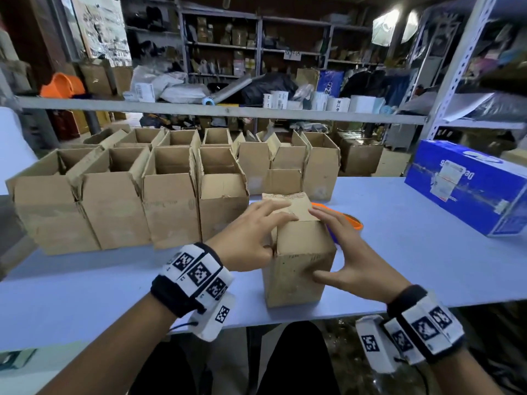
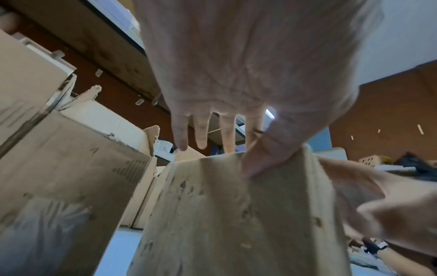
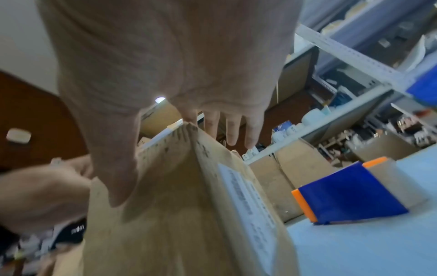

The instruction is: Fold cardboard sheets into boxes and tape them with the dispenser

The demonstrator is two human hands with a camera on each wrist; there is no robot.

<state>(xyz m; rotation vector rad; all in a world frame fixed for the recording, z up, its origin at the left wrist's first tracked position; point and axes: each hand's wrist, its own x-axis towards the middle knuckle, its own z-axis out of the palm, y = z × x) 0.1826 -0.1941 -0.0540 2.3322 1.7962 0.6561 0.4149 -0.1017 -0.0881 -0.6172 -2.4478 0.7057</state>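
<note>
Cardboard box (image 1: 299, 266) stands upright between both hands; left hand (image 1: 245, 238) and right hand (image 1: 345, 252) press straight fingers on its flaps; tape dispenser (image 3: 350, 194) lies right, nearer the right hand.

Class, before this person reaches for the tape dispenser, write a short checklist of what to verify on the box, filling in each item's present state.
1. Box stands upright on the table: ok.
2. Left hand steadies it, thumb on the side, fingers over the top: ok.
3. Right hand presses the far flap down: not ok, the flap is still raised.
4. Top flaps meet flush: cannot tell.
5. Tape dispenser is near, just beyond the right hand: ok.
6. Tape end is ready to pull: cannot tell.
</note>
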